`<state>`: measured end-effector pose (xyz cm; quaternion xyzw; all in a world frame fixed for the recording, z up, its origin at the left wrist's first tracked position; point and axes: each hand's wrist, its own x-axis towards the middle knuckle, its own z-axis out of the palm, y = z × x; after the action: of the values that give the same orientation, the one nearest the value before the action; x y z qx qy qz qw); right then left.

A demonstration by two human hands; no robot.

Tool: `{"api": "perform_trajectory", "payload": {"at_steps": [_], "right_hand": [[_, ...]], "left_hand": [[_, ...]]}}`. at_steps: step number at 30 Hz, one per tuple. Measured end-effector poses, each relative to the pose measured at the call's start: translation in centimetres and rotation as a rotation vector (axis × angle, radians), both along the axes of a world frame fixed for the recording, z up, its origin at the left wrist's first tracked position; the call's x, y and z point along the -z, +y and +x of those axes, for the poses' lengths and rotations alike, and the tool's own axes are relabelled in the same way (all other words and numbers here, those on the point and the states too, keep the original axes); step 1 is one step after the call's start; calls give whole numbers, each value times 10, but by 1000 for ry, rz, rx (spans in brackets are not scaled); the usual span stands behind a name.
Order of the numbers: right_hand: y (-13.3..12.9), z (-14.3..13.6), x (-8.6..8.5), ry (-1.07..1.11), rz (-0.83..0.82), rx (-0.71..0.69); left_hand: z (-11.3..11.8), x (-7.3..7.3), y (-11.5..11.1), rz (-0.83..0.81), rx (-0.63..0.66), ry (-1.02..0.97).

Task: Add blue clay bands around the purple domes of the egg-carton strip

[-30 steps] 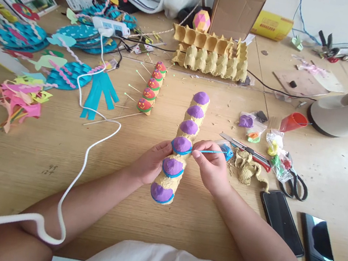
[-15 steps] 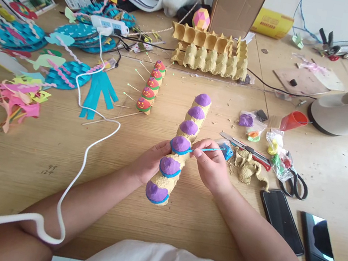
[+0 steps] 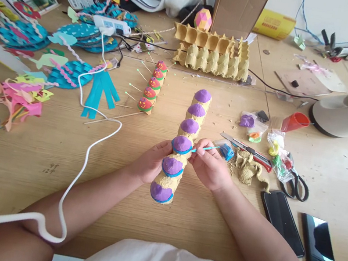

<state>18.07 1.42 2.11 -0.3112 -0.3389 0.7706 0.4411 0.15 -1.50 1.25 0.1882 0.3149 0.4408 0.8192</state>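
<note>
1. The egg-carton caterpillar (image 3: 181,149) lay lengthwise on the wooden table (image 3: 37,170), mid-desk, just in front of the person.
2. The left hand (image 3: 150,162) gripped its left flank; the right hand (image 3: 209,167) pinched a thin blue clay strip (image 3: 206,148) against the fourth purple dome (image 3: 181,144).
3. Judged handling: pulp carton light, stiff, crushable; clay soft, easily dented. Hold the carton sides.
4. Open room lay left; a utility knife (image 3: 244,148) and scissors (image 3: 296,184) crowded the right.
</note>
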Motion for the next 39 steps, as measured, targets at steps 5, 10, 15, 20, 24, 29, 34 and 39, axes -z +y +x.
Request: {"api": "perform_trajectory", "payload": {"at_steps": [5, 10, 15, 20, 24, 29, 34, 39], "right_hand": [[0, 0, 1, 9, 17, -4], [-1, -1, 1, -19, 36, 22], [-1, -1, 2, -33, 46, 48], [2, 1, 2, -20, 14, 26], [3, 2, 2, -87, 129, 164], [0, 1, 3, -188, 369, 211], [-1, 2, 7, -234, 416, 207], [0, 3, 7, -255, 455, 199]], "left_hand": [[0, 4, 0, 70, -37, 50], [1, 0, -1, 82, -55, 54], [0, -8, 0, 107, -27, 73], [2, -7, 2, 145, -107, 82], [3, -1, 4, 157, -194, 93], [4, 4, 5, 146, -254, 95], [4, 8, 4, 129, -255, 96], [4, 11, 3, 132, -270, 102]]}}
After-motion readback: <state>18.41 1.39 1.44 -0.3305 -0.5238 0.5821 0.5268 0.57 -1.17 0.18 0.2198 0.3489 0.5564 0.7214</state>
